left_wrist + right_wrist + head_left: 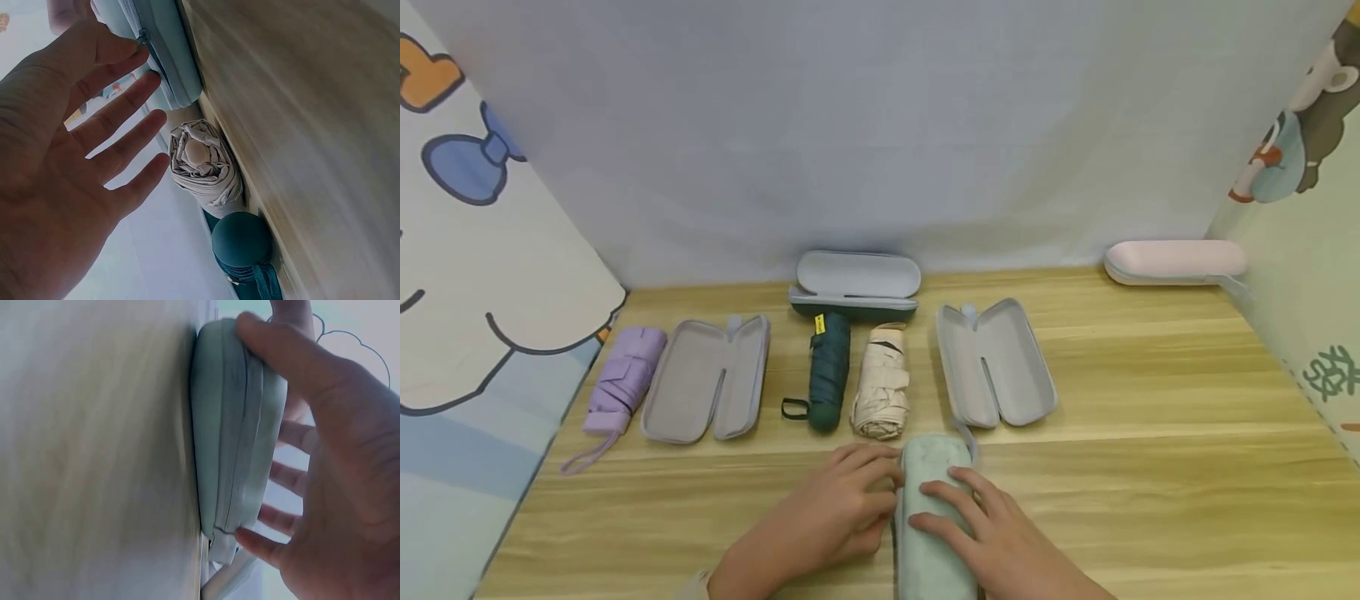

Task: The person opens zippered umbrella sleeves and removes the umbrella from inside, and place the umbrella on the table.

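Observation:
A mint green zip case (934,575) lies lengthwise at the table's near middle, lid up. My left hand (842,508) is at its left side, and in the left wrist view the thumb and index finger pinch the zipper pull (142,41), with the other fingers spread. My right hand (1007,537) rests over the case from the right, fingers spread on the lid; the right wrist view shows the thumb (281,350) against the case's edge. Just beyond lie a folded cream umbrella (882,383) and a folded dark green umbrella (829,375).
A purple folded umbrella (625,375) lies left beside an open grey-lined case (685,383). Another open case (1018,367) stands right of the cream umbrella. At the back are an open dark green case (857,275) and a closed pink case (1176,260). Cloth walls border the table.

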Available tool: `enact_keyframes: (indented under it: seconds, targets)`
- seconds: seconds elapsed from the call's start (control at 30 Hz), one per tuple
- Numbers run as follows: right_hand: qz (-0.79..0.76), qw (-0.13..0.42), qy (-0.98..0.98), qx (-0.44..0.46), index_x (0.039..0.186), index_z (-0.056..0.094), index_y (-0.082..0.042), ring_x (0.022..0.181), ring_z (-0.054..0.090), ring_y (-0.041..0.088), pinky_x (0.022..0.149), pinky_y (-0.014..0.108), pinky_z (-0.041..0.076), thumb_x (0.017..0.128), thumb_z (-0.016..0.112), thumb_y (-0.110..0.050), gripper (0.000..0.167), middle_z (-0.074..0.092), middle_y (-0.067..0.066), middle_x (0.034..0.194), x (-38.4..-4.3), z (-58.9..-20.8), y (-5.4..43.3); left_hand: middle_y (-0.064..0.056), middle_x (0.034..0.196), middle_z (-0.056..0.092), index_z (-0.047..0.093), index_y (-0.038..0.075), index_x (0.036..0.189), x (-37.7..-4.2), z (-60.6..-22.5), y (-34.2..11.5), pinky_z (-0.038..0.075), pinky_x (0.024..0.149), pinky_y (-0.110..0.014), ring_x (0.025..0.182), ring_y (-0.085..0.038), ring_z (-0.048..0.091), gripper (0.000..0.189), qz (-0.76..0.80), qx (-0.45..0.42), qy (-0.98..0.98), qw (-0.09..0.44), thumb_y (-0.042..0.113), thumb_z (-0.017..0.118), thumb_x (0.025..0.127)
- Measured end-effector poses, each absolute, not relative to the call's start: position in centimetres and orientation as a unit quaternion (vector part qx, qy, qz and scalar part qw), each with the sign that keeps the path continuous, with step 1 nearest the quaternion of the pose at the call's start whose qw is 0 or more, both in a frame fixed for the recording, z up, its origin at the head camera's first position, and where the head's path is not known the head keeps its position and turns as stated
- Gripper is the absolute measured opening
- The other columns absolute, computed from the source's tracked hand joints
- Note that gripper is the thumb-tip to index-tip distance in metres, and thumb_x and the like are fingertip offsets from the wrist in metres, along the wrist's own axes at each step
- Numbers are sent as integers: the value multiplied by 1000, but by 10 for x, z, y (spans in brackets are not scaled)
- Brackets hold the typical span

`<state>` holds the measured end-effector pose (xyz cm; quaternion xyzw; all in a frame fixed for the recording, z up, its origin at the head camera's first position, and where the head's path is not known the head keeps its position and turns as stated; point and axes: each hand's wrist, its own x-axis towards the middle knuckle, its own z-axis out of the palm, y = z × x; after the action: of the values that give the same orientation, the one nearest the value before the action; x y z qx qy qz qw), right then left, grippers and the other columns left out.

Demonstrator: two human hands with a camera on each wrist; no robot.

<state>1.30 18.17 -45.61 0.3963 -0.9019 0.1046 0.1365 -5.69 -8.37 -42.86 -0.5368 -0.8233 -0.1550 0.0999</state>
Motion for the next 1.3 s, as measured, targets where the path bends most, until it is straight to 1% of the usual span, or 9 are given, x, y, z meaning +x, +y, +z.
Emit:
enact_keyframes:
  seconds: [0.27,0.37,0.43,0.57,0.7,0.97,1.13,1.23,1.3]
  targets:
    - [75,144,-919,358,148,50,-29,135,49,34,96,51,55,74,64,-89,96,46,3,154,21,-460,171,1,126,71,73,22,81,-52,-432,-90,54,106,-41,128,-23,64,9,-173,-525,-829,87,16,77,86]
    - [56,162,-923,344,145,52,-28,130,52,34,91,48,57,78,58,-90,91,49,4,150,25,-464,164,0,128,71,77,20,89,-49,-432,-94,54,105,-42,128,-22,64,4,-172,-524,-830,81,17,78,86]
    - [48,171,-926,333,144,52,-28,129,53,35,89,46,58,80,54,-90,89,50,5,148,28,-465,159,-1,131,71,79,20,95,-46,-432,-96,54,106,-42,128,-22,64,9,-172,-523,-831,77,18,77,87]
    - [41,172,-935,307,145,52,-28,129,53,36,88,45,57,83,46,-91,89,50,6,149,32,-465,152,0,134,70,78,21,96,-43,-432,-100,53,108,-42,129,-21,64,9,-180,-516,-835,65,18,77,87]
    - [30,172,-943,285,144,53,-28,128,55,36,85,44,57,84,44,-92,87,50,6,148,35,-464,146,2,133,71,77,21,89,-39,-431,-104,54,106,-44,127,-21,65,4,-193,-511,-836,52,17,78,87]
    - [17,176,-953,245,141,55,-27,128,55,35,85,43,57,83,45,-91,87,53,6,145,40,-463,137,7,127,73,72,22,82,-34,-432,-110,56,101,-42,119,-17,66,11,-212,-505,-836,45,15,78,85]
    - [1,202,-952,232,139,56,-28,125,56,35,84,42,58,80,46,-90,87,55,5,143,41,-468,134,10,124,74,74,22,92,-27,-437,-115,57,97,-40,114,-14,66,14,-234,-500,-833,37,13,79,83]
    - [1,214,-950,226,138,57,-27,124,57,36,84,42,59,80,45,-89,86,56,6,141,41,-470,131,10,125,74,76,22,100,-24,-440,-119,57,97,-41,115,-14,66,21,-249,-496,-831,35,12,81,82]
    - [2,215,-952,219,137,58,-26,123,57,36,83,42,59,81,45,-89,85,56,6,140,42,-469,128,10,125,74,74,23,95,-23,-442,-121,57,95,-40,114,-14,66,20,-256,-496,-829,41,12,81,81]
